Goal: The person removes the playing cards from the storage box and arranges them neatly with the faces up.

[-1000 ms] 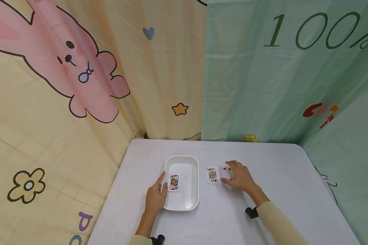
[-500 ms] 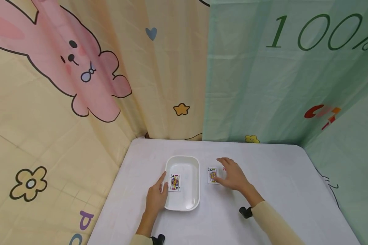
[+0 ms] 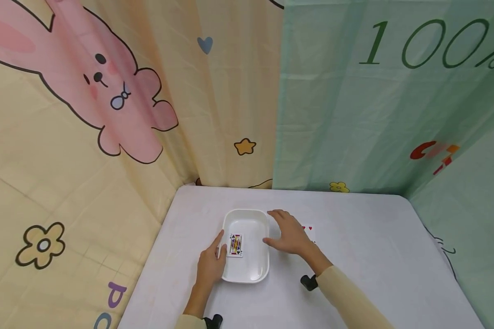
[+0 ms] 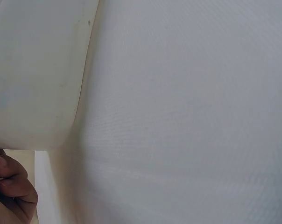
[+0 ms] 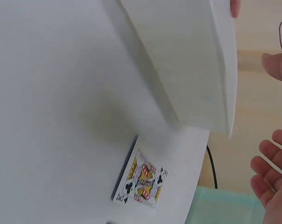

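Note:
In the head view my left hand (image 3: 211,265) grips the left rim of a white rectangular tray (image 3: 265,262), thumb over the inner side. A face playing card (image 3: 235,246) lies face up in the tray's left half. My right hand (image 3: 290,233) is over the table at the tray's right rim, thumb and fingers spread, nothing between them. Below it, the right wrist view shows a king of clubs (image 5: 143,181) face up on the table; the hand covers it in the head view. A card with red hearts (image 3: 309,230) is partly hidden behind the right hand.
A white-covered table (image 3: 354,256) carries the tray and cards. A yellow curtain (image 3: 214,114) with a pink rabbit and a green curtain (image 3: 337,114) hang behind the table. Each wrist wears a black mount (image 3: 309,283).
My right hand has moved left from the hearts card, across the king, to the tray's right rim. The hearts card shows again. The left hand stays on the tray.

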Demonstrator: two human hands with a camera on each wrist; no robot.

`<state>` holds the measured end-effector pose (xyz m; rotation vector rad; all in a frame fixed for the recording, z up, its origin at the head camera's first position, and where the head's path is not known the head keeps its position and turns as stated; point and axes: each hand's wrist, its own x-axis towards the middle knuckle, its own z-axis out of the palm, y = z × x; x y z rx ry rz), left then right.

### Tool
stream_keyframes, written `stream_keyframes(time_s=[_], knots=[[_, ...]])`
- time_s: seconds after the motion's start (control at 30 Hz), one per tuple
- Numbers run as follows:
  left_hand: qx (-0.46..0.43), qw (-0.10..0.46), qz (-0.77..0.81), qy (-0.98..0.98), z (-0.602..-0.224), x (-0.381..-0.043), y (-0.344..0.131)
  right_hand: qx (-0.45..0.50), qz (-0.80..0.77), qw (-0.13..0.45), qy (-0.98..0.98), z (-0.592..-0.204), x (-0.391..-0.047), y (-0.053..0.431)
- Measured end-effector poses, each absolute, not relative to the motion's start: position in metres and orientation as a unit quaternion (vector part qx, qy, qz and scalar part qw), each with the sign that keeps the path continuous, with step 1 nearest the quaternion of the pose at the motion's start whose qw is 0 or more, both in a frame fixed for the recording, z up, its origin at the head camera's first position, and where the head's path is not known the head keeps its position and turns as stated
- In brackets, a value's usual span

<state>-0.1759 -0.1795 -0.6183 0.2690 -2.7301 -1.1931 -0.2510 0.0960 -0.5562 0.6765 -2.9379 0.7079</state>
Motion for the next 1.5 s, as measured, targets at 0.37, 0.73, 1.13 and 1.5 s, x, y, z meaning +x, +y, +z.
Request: stream_keyframes(time_s=[0.37, 0.73, 1.13, 1.5], knots=[[0.103, 0.068, -0.394, -0.911, -0.62, -0.176, -0.179, 0.254, 0.23, 0.016, -0.939, -0.556, -0.254, 0.056], [0.095, 0.069, -0.395, -0.911, -0.617, -0.177, -0.181, 0.275, 0.231, -0.011, -0.933, -0.575, -0.259, 0.025], [0.085, 0.079, -0.395, -0.912, -0.619, -0.176, -0.182, 0.294, 0.153, -0.022, -0.943, -0.598, -0.257, 0.0], [0.084, 0.082, -0.397, -0.91, -0.62, -0.176, -0.182, 0.285, 0.05, -0.061, -0.955, -0.596, -0.252, -0.009]])
